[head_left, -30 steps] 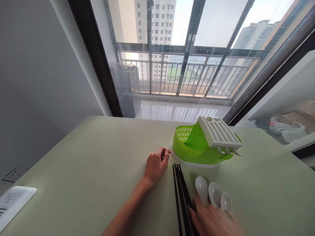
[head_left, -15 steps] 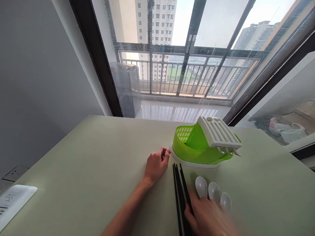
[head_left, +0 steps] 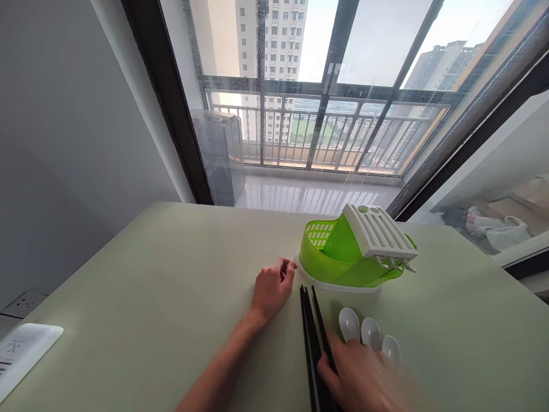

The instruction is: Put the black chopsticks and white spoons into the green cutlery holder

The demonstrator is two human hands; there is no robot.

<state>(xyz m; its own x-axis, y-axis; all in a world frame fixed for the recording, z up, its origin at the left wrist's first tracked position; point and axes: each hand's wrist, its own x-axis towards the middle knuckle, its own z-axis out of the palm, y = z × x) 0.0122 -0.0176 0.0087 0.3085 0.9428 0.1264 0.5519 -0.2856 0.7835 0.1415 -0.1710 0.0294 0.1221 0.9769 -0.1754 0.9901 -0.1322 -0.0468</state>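
My left hand (head_left: 272, 290) rests on the table with its fingers curled, and nothing shows in them. Its fingertips are at the left end of the white base of a green and white utensil holder (head_left: 338, 266). In front of that holder lie several long black chopsticks (head_left: 305, 320), pointing away from me. My right hand (head_left: 360, 375), slightly blurred, has its thumb and forefinger closed around the rightmost chopstick (head_left: 319, 317). Beyond its knuckles three white spoons (head_left: 349, 324) lie side by side, their bowls showing and their handles hidden beneath the hand.
A pale green table (head_left: 171, 286) spreads beneath everything. At its left edge sits a white device with a digital display (head_left: 26, 355). Behind the table stands a glass window (head_left: 309, 131) with dark frames, and a grey wall (head_left: 64, 126) rises on the left.
Both hands hold nearly the same places. The whole view has shifted very slightly; the chopsticks and spoons lie as before.
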